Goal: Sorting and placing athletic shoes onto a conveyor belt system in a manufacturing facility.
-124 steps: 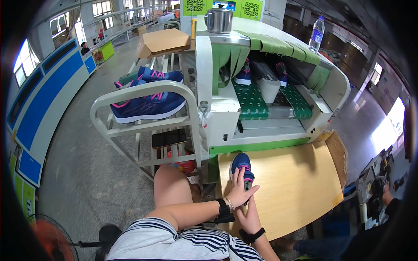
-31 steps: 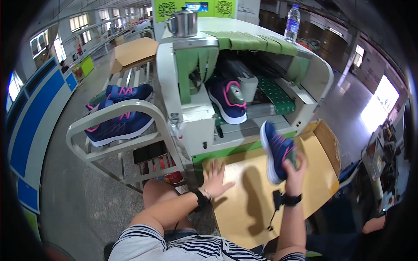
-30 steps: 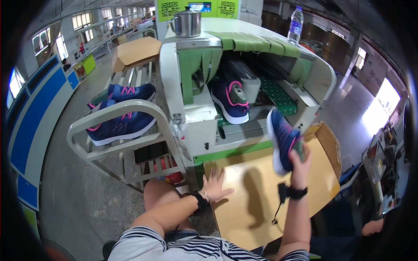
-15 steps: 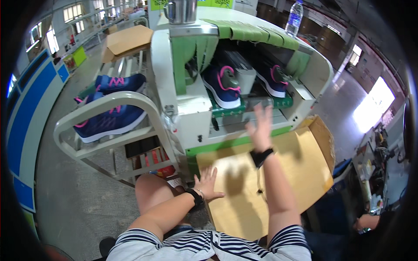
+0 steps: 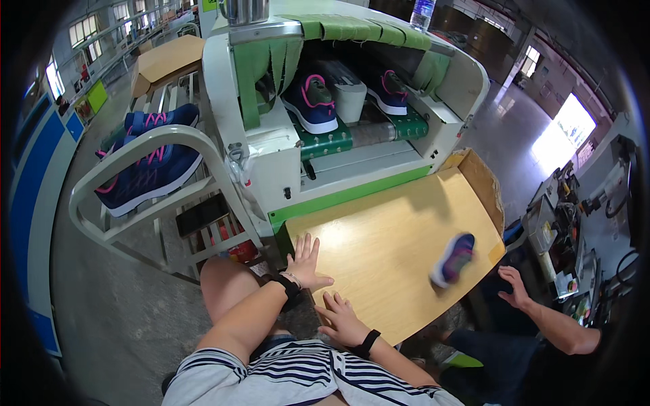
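In the lower centre of the frame, the left hand (image 5: 306, 262), fingers spread, lies over the left edge of the worktop (image 5: 389, 233); the right hand (image 5: 344, 323), also spread, is just below it. A blurred shoe (image 5: 453, 260) is at the worktop's right, near a co-worker's hand (image 5: 516, 288). Upper centre, two navy shoes (image 5: 312, 108) sit on green belts (image 5: 325, 143).

Desk (image 5: 386, 237): wood-like top, smooth, faint sheen noted. Cardboard (image 5: 489, 193) beside it: matt, edge roughly torn. Matt cloth uppers observed on racked shoes (image 5: 152, 177); finish of desk shoe (image 5: 453, 260) obscured by blur. Rack (image 5: 143, 139): metal, smoothly coated. Strips (image 5: 362, 31): matt, cloth-like. Glossy metal shown by cup (image 5: 246, 11), clear plastic by bottle (image 5: 422, 15). Phone-like slab (image 5: 202, 215): smooth, glossy.
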The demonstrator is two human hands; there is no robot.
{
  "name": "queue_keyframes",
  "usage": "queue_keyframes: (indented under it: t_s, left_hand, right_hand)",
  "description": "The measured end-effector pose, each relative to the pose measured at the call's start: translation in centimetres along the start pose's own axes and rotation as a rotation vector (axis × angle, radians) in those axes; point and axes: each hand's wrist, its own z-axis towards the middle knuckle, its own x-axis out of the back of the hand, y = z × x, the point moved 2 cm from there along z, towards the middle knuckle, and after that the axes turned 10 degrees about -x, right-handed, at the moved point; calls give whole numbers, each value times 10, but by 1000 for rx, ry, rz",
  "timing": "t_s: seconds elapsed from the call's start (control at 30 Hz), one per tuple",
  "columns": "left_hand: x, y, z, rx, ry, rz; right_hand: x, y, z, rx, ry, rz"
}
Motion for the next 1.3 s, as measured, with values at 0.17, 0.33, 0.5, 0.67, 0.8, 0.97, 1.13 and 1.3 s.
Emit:
queue_keyframes:
  t_s: [0.17,0.33,0.5,0.67,0.8,0.97,1.13,1.3]
  left_hand:
    - [-5,-5,5,9,19,33]
    - [-1,-10,15,16,-15,13]
    - [7,3,18,-18,10,-10]
    - [11,-9,1,22,32,-34]
    - [-2,-1,4,-10,-4,-54]
    - [-1,-3,3,-10,35,-79]
    - [3,-2,3,-31,60,-94]
    - [8,3,4,-26,43,-106]
  right_hand:
    - [14,-13,15,-71,-42,28]
    - [78,-41,30,-66,349,42]
    - [117,19,57,-404,663,-251]
    - [107,68,34,-538,715,-147]
    - [114,86,4,-601,778,-39]
    - [134,90,-11,-742,760,-207]
    - [143,197,-56,-640,1026,457]
    - [142,247,-80,-676,1033,824]
